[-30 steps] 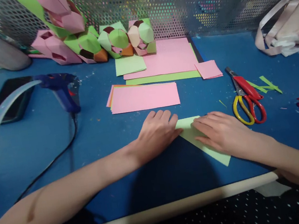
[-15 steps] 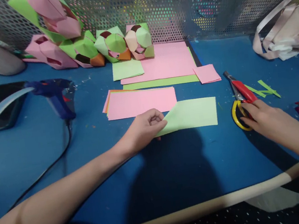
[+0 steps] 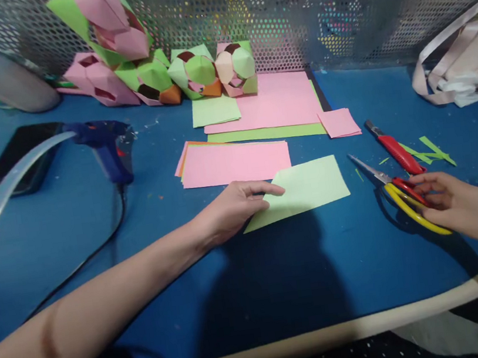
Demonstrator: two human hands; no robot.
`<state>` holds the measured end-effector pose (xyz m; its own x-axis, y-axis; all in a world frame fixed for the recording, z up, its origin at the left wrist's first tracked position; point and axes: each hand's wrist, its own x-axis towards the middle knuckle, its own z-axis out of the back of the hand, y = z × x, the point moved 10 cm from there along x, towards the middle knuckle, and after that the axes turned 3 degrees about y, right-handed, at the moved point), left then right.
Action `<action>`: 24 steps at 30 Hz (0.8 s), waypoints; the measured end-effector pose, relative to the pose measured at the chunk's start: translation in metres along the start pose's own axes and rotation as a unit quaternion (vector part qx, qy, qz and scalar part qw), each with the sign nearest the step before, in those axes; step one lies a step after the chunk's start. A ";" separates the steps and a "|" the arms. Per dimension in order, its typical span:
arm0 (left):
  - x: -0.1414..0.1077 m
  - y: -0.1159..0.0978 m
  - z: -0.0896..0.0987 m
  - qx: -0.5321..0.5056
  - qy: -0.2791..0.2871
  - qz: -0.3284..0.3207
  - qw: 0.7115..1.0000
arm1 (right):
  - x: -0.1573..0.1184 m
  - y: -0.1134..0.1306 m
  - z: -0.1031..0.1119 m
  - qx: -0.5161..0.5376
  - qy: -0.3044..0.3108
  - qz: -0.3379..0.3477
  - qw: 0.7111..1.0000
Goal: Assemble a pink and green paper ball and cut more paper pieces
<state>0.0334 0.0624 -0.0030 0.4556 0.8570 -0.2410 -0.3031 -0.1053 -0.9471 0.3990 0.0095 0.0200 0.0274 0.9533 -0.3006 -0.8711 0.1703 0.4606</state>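
Observation:
A pale green paper strip (image 3: 311, 183) lies on the blue table. Over its left end rests my left hand (image 3: 243, 205), its thumb and index finger apart; the other fingers are partly hidden. My right hand (image 3: 450, 196) grips a pair of scissors (image 3: 394, 187) with red and yellow handles, tilted so the blades point up and left, toward the strip. Just behind the scissors lies a red-handled box cutter (image 3: 396, 151). Thin green paper scraps (image 3: 433, 151) are scattered beside it.
A stack of pink strips (image 3: 234, 163) lies behind the green one. Larger pink sheets (image 3: 276, 99), small pink squares (image 3: 340, 123) and folded paper shapes (image 3: 195, 72) stand farther back by the mesh panel. To the left are a glue gun (image 3: 111, 155) and a phone (image 3: 18, 162).
My right hand has lifted the scissors from beside the box cutter and turned them. My left hand's fingers have spread, and the green strip has tilted a little and lies flatter.

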 end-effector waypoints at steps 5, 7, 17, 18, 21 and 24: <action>-0.002 -0.003 0.012 -0.056 -0.058 -0.009 0.997 | -0.008 0.040 -0.020 0.297 0.098 -0.001 0.950; -0.003 -0.002 0.025 -0.076 -0.125 -0.013 0.989 | -0.006 0.066 -0.030 0.341 0.142 0.052 0.928; -0.012 -0.007 0.045 -0.131 -0.231 -0.070 0.962 | -0.005 0.121 -0.079 0.334 0.295 0.113 0.888; -0.013 -0.011 0.043 -0.127 -0.225 -0.078 0.963 | -0.006 0.126 -0.082 0.325 0.303 0.115 0.888; -0.016 -0.020 0.038 -0.115 -0.213 -0.098 0.965 | -0.013 0.140 -0.089 0.324 0.328 0.122 0.879; -0.020 -0.026 0.034 -0.118 -0.209 -0.110 0.965 | -0.017 0.149 -0.097 0.340 0.336 0.124 0.870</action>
<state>0.0039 0.0654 0.0331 0.0955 0.9949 0.0316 -0.0154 0.0332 -0.9993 0.2212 -0.0051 0.0131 -0.6114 0.6603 -0.4361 -0.3113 0.3060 0.8997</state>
